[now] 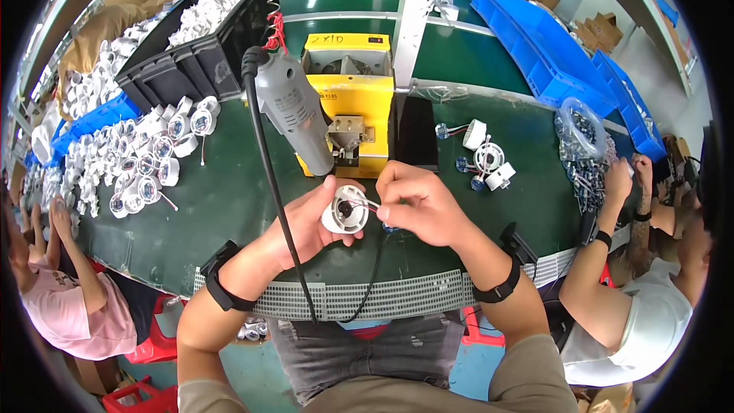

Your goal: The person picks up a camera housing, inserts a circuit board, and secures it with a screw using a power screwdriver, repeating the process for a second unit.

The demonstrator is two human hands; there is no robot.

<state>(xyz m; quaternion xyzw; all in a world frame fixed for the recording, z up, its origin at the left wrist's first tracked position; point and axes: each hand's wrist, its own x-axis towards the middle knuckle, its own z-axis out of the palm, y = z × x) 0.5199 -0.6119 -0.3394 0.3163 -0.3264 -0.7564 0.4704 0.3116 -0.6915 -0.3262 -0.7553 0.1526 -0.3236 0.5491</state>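
In front of my belly, my left hand (310,222) is closed round a white round plastic housing (333,220). The housing's open side faces up and shows a dark inside. My right hand (420,203) pinches thin wires (367,204) that come out of the housing. Just under the right fingers a bit of a small blue circuit board (391,228) shows, mostly hidden by the hand. A grey electric screwdriver (290,103) hangs above my left hand, its tip close to those fingers. Behind both hands stands a yellow screw feeder (359,103).
White housings (145,157) lie heaped at left, before a black crate (191,53). Right of the feeder are a black flat panel (415,134) and several housings with wired boards (489,157). Blue bins (535,50) stand far right. Co-workers sit on both sides. The screwdriver's black cable (264,153) crosses my left forearm.
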